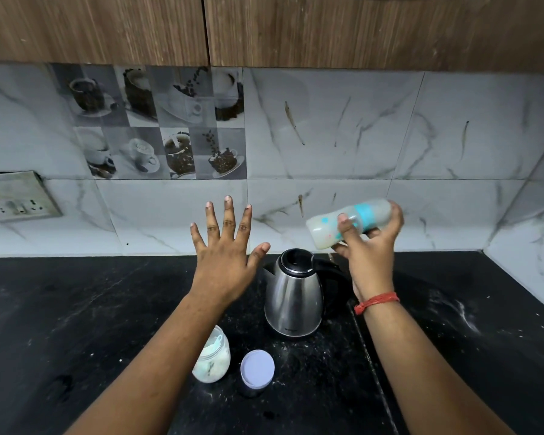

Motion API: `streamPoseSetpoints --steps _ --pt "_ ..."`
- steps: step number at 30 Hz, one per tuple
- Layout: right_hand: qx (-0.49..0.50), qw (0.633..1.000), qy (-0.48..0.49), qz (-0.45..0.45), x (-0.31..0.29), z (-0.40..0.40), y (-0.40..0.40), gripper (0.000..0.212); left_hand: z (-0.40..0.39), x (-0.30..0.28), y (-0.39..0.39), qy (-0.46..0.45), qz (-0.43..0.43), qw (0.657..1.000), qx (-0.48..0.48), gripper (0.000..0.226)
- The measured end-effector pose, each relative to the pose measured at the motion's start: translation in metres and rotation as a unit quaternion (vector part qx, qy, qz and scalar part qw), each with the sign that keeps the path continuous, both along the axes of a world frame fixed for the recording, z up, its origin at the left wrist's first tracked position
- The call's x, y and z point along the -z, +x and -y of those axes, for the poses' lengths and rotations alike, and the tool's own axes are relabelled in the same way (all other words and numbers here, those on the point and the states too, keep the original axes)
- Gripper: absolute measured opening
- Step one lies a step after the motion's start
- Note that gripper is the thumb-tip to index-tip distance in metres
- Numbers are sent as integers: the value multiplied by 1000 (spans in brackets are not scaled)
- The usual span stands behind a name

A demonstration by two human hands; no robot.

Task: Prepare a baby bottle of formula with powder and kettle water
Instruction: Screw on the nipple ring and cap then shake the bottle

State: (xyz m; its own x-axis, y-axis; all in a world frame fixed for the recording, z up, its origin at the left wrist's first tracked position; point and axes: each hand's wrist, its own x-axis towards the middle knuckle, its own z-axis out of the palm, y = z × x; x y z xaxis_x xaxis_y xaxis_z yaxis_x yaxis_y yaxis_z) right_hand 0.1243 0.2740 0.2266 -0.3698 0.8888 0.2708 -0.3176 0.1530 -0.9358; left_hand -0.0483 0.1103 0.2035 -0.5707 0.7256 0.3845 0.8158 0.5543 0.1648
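R hand is wrapped round the bottle, thumb across the front and fingers behind, holding it up in the air above and just R of the kettle. Bottle's lying near sideways, blurred, milky inside, so I read this as the shake/mix step w/ powder and water already in. Can't tell if the teat end is capped tight; too blurry. L hand is flat, fingers spread wide, holding nothing, hovering over the counter just L of the kettle.

To do this step well, I'd say:
- keep the grip firm round the bottle's middle, since a wet bottle slips easily
- shake over the counter, not over the kettle, so any leak misses the lid
- short wrist flicks rather than big swings; the wall's near behind
- check for clumps at the base before stopping

Powder jar stands open near me w/ a scoop inside, its lid just beside it on the R. Both sit under my L arm, so I'd watch that arm doesn't knock the jar. Some powder specks on the counter round them.
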Motion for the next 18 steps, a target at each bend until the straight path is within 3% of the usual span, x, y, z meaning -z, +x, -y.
streamPoseSetpoints --steps 4,7,10,13,16,18 --pt "-62 995 32 75 -1 2 -6 82 -1 0 0 -7 -7 1000 7 79" --pt "-10 1000 7 23 -2 1 -8 80 -3 0 0 -10 -2 1000 4 78" --pt "-33 996 43 68 -5 3 -10 81 -3 0 0 -15 -11 1000 9 79" --pt "-6 1000 14 19 -5 -3 -8 78 -4 -1 -1 -12 -7 1000 5 79" --pt "-41 995 43 78 -3 -2 -10 81 -4 -1 -3 -15 -14 1000 9 79" --pt "8 1000 13 23 0 -5 -9 79 -6 -1 -3 -15 -11 1000 9 78"
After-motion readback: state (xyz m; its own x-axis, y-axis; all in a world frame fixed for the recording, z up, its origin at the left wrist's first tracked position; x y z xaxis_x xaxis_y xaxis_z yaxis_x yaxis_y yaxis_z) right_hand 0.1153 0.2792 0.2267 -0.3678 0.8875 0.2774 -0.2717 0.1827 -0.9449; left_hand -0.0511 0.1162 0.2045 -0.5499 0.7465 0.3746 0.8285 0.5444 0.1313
